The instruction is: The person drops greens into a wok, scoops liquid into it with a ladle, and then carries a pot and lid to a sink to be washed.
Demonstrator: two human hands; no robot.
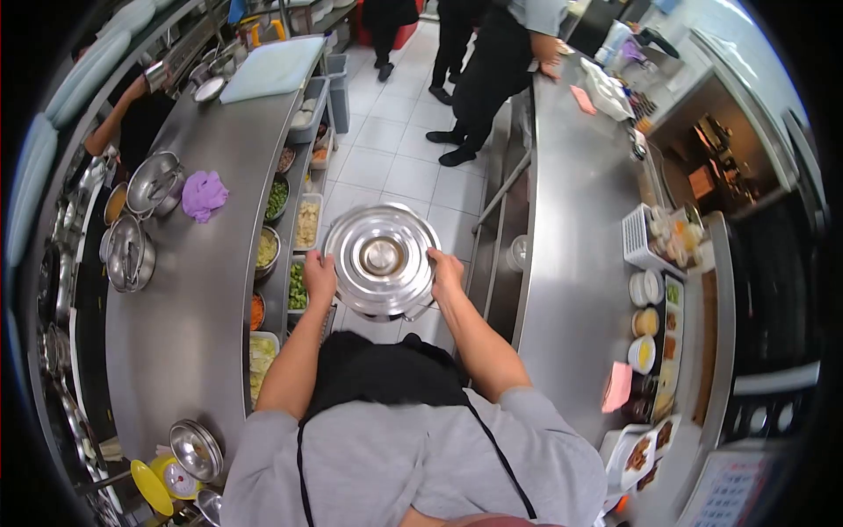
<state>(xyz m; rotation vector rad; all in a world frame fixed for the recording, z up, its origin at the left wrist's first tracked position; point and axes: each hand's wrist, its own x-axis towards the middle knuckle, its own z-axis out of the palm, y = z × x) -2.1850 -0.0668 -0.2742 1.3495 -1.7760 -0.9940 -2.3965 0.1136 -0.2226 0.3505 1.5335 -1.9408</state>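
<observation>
A round, shiny steel pot with a lid (362,285) is held out in front of my body, above the tiled floor of the aisle. A knob (381,256) stands in the middle of the lid. My left hand (320,277) is closed on the pot's left side, and my right hand (446,270) is closed on its right side. Most of the pot's body is hidden under the lid. Beside my left hand, a shelf under the counter holds containers of chopped green vegetables (298,285) and pale pieces of food (307,221).
Steel counters (193,307) (571,237) run along both sides. The left one bears metal bowls (132,253), a purple cloth (205,196) and a yellow scale (154,483). A white basket (643,239) stands on the right. Several people (492,79) stand ahead in the aisle.
</observation>
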